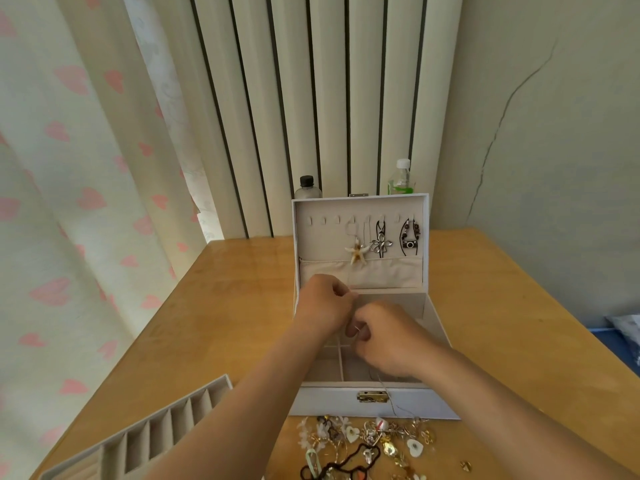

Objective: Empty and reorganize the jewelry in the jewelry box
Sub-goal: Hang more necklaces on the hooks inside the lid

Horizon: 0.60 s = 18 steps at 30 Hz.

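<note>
A white jewelry box (346,405) stands open on the wooden table, its lid (322,237) upright. On the lid's hooks hang a starfish pendant (356,252), a silver flower necklace (381,244) and a beaded camera necklace (410,237). Over the box's beige compartments, my left hand (323,303) and my right hand (388,336) are close together, both pinching a thin chain (381,382) that trails down over the gold clasp. A pile of loose jewelry (367,445) lies in front of the box.
A beige removable tray (138,441) with several slots lies at the lower left. Two bottles (308,188) (401,178) stand behind the lid. The table (225,306) edges border a heart-patterned curtain on the left and a wall on the right.
</note>
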Tool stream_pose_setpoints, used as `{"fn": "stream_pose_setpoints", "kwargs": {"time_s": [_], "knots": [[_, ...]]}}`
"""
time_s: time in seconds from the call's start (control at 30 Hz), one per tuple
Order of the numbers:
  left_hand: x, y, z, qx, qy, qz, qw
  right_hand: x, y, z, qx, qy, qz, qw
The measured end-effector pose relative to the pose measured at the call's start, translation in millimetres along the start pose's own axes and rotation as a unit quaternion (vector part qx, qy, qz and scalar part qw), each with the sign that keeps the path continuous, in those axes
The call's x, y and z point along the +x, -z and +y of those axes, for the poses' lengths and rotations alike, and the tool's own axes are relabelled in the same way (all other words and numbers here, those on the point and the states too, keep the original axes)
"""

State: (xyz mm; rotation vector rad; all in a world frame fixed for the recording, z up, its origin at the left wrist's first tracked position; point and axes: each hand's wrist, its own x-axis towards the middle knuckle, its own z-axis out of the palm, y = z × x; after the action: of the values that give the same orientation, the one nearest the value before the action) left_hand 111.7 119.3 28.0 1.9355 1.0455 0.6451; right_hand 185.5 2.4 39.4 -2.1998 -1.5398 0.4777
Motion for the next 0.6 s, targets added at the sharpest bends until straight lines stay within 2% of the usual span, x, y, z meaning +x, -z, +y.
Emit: {"fn": "stream_pose_setpoints", "kwargs": {"time_s": [0.1,0.23,0.33,0.43,0.53,0.6], "knots": [[-4.9,0.2,-1.2,0.0,0.015,-0.006,1.0,-7.3,-1.8,1.4,0.02,0.028,0.005,0.999],[-14.3,4.9,0.5,-0.157,0.073,-0.04,0.984,-18.2,1.2,-1.0,0.053,0.058,0.006,0.997],[-20.6,11.0,3.1,-0.204,0.075,-0.023,0.976,-26.6,9.3,-1.0,0.076,0.059,0.033,0.995],[-20.5,15.0,-3.1,-0.164,0.051,0.005,0.985,-32.6,26.4,8.6,0.049,0.042,0.088,0.994],[-18.9,20.9,-9.2,-0.05,-0.013,0.026,0.998,-35.5,45.0,15.5,-0.022,0.025,0.125,0.992],[-20.5,24.3,-9.5,-0.016,-0.038,0.011,0.999,-33.8,51.8,16.1,-0.097,0.002,0.148,0.984]]}}
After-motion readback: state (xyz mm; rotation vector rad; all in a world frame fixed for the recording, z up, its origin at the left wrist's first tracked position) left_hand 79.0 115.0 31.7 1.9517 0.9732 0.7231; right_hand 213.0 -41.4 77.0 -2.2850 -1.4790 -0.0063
